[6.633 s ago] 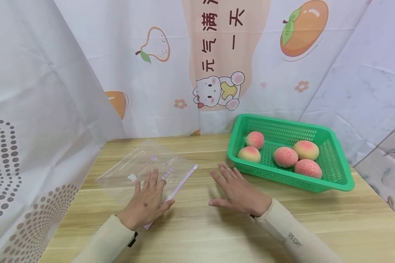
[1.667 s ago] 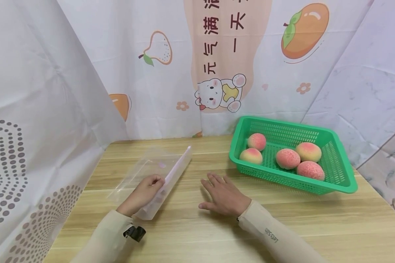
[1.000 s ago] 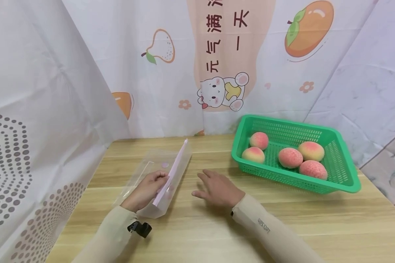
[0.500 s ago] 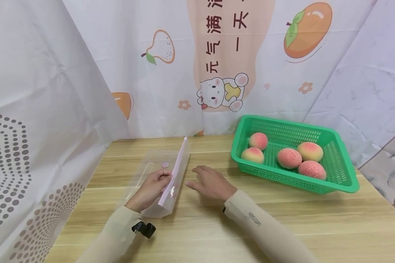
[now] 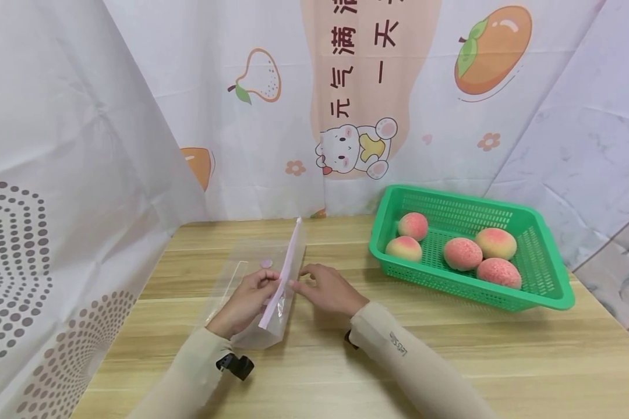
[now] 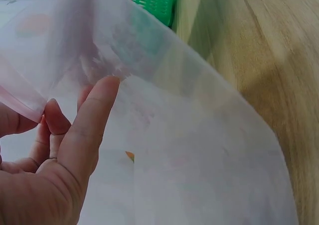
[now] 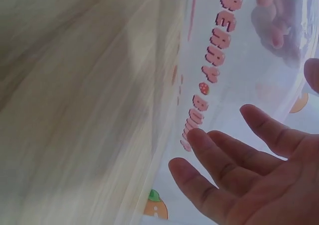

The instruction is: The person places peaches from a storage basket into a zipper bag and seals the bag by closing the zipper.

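A clear plastic zip bag (image 5: pixel 264 337) with a pink zip strip (image 5: pixel 283 279) is half lifted off the left part of the table, its strip raised and slanting. My left hand (image 5: pixel 247 301) pinches the strip near its middle; in the left wrist view, thumb and fingers meet on the pink edge beside the see-through film (image 6: pixel 209 135). Just right of the strip is my right hand (image 5: pixel 331 289), its thumb tip close to or touching it; contact is unclear. In the right wrist view its loosely spread fingers (image 7: pixel 219 168) lie before the bag's pink lettering (image 7: pixel 214 53).
At the back right a green plastic basket (image 5: pixel 451 284) holds several peaches (image 5: pixel 463 254). The wooden table (image 5: pixel 314 378) ends at a printed white curtain (image 5: pixel 272 145) behind and at the left.
The bag lay flat under my left hand at first; now my left hand holds its strip raised. My right hand has moved left, up to the strip. The basket and peaches have stayed put.
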The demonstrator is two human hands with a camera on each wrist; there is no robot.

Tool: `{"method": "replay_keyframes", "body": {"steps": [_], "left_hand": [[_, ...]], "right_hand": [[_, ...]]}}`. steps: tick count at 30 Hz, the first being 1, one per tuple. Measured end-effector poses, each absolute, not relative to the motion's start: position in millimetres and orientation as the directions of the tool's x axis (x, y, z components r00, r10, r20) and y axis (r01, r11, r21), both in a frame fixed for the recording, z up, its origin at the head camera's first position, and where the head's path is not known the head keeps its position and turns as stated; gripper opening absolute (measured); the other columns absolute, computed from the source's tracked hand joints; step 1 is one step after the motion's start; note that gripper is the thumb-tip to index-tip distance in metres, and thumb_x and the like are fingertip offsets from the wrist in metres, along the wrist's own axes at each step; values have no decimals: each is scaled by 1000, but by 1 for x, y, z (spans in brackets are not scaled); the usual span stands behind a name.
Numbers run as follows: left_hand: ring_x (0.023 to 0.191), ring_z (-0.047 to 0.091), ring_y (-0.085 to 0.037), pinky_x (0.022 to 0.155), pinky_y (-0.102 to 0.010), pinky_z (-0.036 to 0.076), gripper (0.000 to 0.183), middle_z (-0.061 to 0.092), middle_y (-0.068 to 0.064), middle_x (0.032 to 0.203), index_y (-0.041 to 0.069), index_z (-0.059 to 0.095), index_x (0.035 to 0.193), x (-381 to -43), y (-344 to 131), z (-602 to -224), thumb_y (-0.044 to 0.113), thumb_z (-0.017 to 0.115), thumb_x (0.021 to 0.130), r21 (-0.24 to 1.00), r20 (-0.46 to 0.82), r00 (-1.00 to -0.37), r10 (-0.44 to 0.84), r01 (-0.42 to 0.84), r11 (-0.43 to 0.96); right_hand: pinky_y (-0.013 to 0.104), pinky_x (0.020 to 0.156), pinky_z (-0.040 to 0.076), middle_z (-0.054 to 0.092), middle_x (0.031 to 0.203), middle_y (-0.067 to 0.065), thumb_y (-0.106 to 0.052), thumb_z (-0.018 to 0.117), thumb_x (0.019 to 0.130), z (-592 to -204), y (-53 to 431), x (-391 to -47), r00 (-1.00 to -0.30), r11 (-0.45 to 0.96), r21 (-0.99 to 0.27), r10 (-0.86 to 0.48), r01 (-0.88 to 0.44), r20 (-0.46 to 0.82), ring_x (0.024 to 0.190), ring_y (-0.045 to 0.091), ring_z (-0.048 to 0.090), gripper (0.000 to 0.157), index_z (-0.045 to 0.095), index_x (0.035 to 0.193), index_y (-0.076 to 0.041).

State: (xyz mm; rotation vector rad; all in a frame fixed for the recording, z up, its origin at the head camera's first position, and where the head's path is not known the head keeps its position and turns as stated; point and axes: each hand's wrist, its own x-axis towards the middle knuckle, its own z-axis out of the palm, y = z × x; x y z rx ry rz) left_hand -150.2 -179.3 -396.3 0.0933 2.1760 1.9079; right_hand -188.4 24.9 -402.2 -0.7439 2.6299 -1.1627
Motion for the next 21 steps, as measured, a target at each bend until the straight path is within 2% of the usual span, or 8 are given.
{"method": "replay_keyframes", "body": {"steps": [12, 16, 18, 21], "left_hand": [[92, 62, -18, 76, -34, 58, 23, 62, -14, 105, -9, 52, 119, -151, -174, -398, 6, 48, 103, 982, -147, -970, 193, -120, 145], [92, 62, -16, 76, -34, 58, 23, 61, -13, 105, -10, 51, 119, -151, -172, -399, 6, 49, 102, 984, -131, -970, 204, -102, 147], [92, 62, -16, 77, -34, 59, 25, 61, -14, 105, -11, 51, 120, -150, -172, -399, 5, 49, 102, 985, -121, -970, 211, -91, 145], [91, 62, -16, 77, -34, 59, 26, 60, -13, 104, -12, 50, 121, -149, -171, -398, 4, 49, 101, 987, -108, -970, 216, -79, 141]], "right_hand": [[43, 86, 55, 68, 116, 11, -51, 55, 99, -395, 15, -189, -894, 525, -808, -449, -267, 4, 108, 26, 64, 40, 66, 101, -13], [35, 72, 53, 68, 102, 7, -50, 57, 98, -394, 13, -190, -904, 529, -810, -428, -254, 4, 88, 19, 62, 39, 64, 95, -12], [31, 63, 49, 66, 92, 4, -49, 58, 97, -394, 12, -190, -907, 528, -812, -421, -248, 3, 75, 16, 57, 39, 64, 93, -11], [27, 55, 43, 62, 84, 2, -46, 60, 97, -393, 10, -190, -905, 517, -818, -425, -251, 10, 65, 14, 49, 38, 63, 91, -9]]}}
